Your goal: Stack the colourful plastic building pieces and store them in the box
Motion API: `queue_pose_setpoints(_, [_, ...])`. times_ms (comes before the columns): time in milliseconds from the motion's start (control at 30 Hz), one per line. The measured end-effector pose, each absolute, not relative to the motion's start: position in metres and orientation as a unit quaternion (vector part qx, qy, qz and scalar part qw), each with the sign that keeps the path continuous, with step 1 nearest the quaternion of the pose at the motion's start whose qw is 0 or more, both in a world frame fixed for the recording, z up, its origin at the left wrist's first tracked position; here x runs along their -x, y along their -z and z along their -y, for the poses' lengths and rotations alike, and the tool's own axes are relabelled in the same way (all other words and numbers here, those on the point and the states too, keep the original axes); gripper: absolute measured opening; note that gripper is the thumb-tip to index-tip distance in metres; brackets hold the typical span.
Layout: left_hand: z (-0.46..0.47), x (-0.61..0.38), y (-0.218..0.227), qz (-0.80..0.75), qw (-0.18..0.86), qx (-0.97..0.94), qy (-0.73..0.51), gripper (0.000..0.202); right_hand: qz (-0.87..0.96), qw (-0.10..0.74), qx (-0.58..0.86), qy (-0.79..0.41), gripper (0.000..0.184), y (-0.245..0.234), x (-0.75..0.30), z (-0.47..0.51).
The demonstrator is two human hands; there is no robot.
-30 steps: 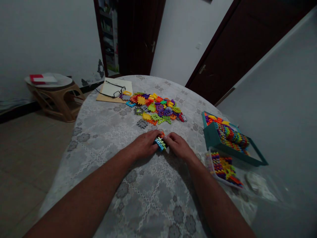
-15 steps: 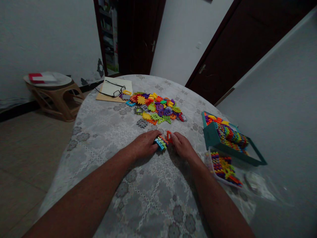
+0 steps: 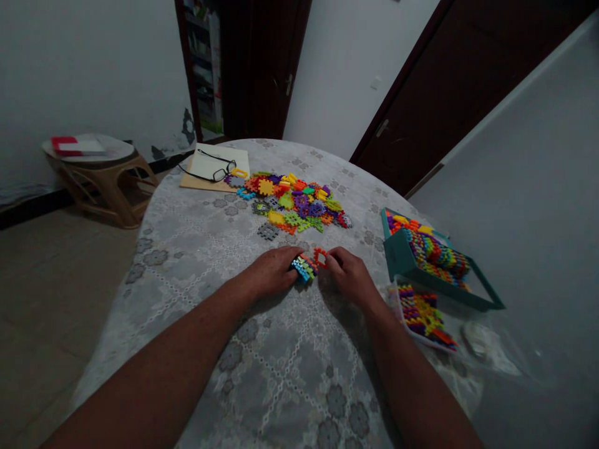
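My left hand (image 3: pixel 277 269) is closed around a stack of toothed plastic building pieces (image 3: pixel 304 269), with blue, green and orange layers showing. Between the thumb and fingers of my right hand (image 3: pixel 349 272) is an orange square-framed building piece (image 3: pixel 321 257) with a hole in its middle. The orange piece stands just to the right of the stack, close to it; whether they touch I cannot tell. Beyond both hands spreads a loose pile of colourful interlocking pieces (image 3: pixel 302 204), with a grey piece (image 3: pixel 268 231) at its near left edge.
Glasses (image 3: pixel 219 174) lie on a board with paper (image 3: pixel 194 182) at the far left. To the right stand a teal box (image 3: pixel 397 259) and a clear plastic tub (image 3: pixel 421 340), both holding stacked pieces. A patterned cloth (image 3: pixel 281 374) covers the round table. Left, a stool (image 3: pixel 110 187) stands by the wall.
My right hand has turned the orange piece, so its open square frame now faces me more. My left hand and the stack have stayed nearly in place.
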State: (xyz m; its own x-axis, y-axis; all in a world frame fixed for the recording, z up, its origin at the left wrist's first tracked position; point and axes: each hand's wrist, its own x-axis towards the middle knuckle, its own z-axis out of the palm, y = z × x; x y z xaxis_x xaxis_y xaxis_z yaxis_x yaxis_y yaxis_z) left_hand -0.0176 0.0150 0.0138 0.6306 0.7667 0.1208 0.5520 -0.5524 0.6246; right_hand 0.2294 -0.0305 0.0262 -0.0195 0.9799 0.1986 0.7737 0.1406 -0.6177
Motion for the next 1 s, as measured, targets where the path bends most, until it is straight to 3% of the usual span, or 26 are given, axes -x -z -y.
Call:
queue_pose_setpoints(200, [-0.015,0.017,-0.015,-0.387,0.272,-0.861,-0.189,0.054,0.674,0.282,0.665,-0.155,0.022,-0.03,-0.233,0.037])
queue_pose_setpoints(367, [-0.015,0.018,-0.017,-0.368,0.284,-0.863,-0.198,0.042,0.671,0.323,0.632,-0.216,0.024,-0.023,-0.216,0.038])
queue_pose_setpoints(633, [-0.015,0.019,-0.013,-0.36,0.279,-0.864,-0.216,0.044,0.709,0.315,0.576,-0.257,0.028,-0.025,-0.216,0.039])
queue_pose_setpoints(1000, [-0.013,0.018,-0.019,-0.357,0.291,-0.861,-0.216,0.039,0.698,0.319,0.618,-0.169,0.029,-0.021,-0.213,0.038])
